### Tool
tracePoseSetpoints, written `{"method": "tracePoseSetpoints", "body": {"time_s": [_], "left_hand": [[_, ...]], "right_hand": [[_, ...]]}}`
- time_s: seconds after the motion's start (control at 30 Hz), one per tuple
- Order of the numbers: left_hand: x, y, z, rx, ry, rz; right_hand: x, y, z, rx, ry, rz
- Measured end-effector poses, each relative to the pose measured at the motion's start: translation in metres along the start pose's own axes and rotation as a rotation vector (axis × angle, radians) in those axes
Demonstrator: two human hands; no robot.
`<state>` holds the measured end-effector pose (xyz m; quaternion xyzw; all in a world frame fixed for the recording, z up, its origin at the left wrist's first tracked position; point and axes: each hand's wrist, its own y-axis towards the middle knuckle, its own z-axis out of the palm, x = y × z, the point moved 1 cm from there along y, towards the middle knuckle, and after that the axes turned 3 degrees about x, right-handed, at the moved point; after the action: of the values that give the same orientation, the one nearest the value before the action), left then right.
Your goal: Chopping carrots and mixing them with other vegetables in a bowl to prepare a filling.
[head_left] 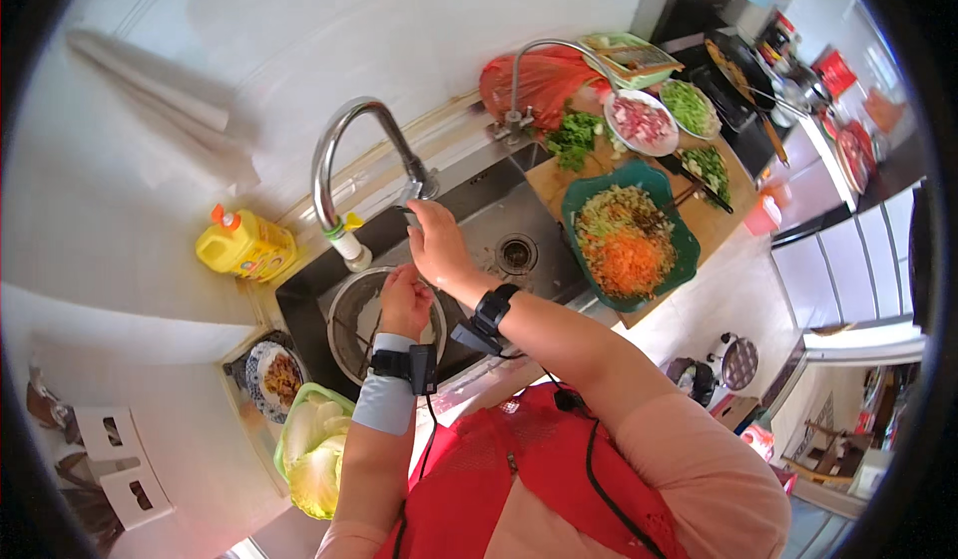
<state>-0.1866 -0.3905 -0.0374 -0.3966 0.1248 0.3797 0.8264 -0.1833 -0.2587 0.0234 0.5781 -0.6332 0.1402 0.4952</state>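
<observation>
Over a round metal basin (340, 319) in the sink, my left hand (406, 303) has its fingers curled; whether it grips anything is unclear. My right hand (441, 244) reaches to the lever at the base of the chrome kitchen faucet (389, 125), with its fingertips at the lever. The faucet's white spray head (353, 252) points down at the basin. Something thin and dark lies in the basin, partly hidden by my left hand and wrist. Right of the basin is the sink drain (516, 253).
A green basin (587, 282) of shredded carrot and chopped vegetables stands on a wooden board (658, 301), near a bowl of diced meat (642, 123) and a knife (718, 198). Yellow detergent bottle (247, 244), plate of food (277, 379) and cabbage leaves (318, 454) stand left.
</observation>
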Motion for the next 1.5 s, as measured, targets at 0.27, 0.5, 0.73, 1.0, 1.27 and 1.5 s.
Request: {"method": "tracePoseSetpoints", "body": {"time_s": [0.27, 0.5, 0.73, 1.0, 1.27, 1.5], "left_hand": [[0.031, -0.015, 0.040, -0.077, 0.668, -0.038], [0.054, -0.018, 0.056, -0.017, 0.661, 0.051], [0.063, -0.023, 0.070, 0.236, 1.078, 0.615], [0.070, -0.045, 0.076, 0.128, 1.020, 0.857], [0.092, -0.040, 0.053, 0.243, 1.873, 0.721], [0.114, -0.039, 0.062, 0.241, 1.262, 0.204]], "right_hand": [[-0.025, -0.046, -0.041, 0.418, -0.103, 0.325], [-0.018, -0.064, -0.078, 0.167, 0.113, 0.326], [-0.007, -0.068, -0.093, -0.242, 0.154, 0.013], [-0.002, -0.075, -0.116, -0.115, 0.133, -0.077], [-0.019, -0.084, -0.148, 0.327, 0.067, 0.048], [-0.112, -0.047, -0.290, -0.313, 1.026, 0.653]]}}
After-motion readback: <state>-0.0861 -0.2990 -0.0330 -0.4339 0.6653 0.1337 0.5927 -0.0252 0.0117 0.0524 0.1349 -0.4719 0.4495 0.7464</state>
